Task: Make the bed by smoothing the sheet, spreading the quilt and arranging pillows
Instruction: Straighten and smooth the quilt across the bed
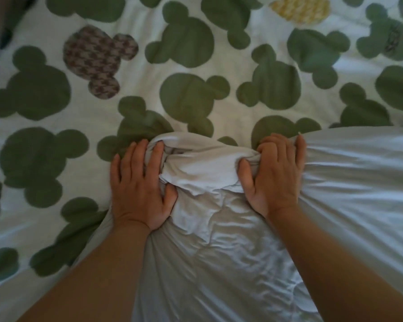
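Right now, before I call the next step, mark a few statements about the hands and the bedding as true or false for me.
1. Both the left hand and the right hand hold the bunched edge of the plain white fabric. True.
2. Every mouse-head shape on the patterned bedding is green. False: one brown checked shape and one yellow shape show near the top.
3. The plain white fabric lies on top of the patterned bedding. True.
4. The right hand lies flat with straight fingers. False: its fingers curl into the bunched fabric.
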### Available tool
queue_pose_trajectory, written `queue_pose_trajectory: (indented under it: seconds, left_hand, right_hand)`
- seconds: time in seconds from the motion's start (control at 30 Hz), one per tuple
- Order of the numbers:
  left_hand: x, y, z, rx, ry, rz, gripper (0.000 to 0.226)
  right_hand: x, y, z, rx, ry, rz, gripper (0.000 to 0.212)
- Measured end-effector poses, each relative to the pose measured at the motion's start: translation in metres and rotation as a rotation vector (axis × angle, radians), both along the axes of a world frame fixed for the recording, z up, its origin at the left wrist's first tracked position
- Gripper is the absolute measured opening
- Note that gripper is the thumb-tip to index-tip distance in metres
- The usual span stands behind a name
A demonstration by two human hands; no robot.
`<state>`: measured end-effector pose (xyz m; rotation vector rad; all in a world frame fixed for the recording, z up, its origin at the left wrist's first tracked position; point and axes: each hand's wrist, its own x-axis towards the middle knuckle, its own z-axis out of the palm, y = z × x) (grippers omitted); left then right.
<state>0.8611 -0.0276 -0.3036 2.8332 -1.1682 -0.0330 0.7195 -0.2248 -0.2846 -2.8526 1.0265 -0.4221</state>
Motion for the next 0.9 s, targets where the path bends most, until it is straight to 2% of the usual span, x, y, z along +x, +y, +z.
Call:
queue_pose_trajectory:
  seconds: [0.9]
  left_hand:
    - [0.001,0.002,-0.005,0.046,0.017,-0.045,0.074]
  right_hand:
    - [0.007,0.0,-0.01,0.045,0.041,-0.123,0.046]
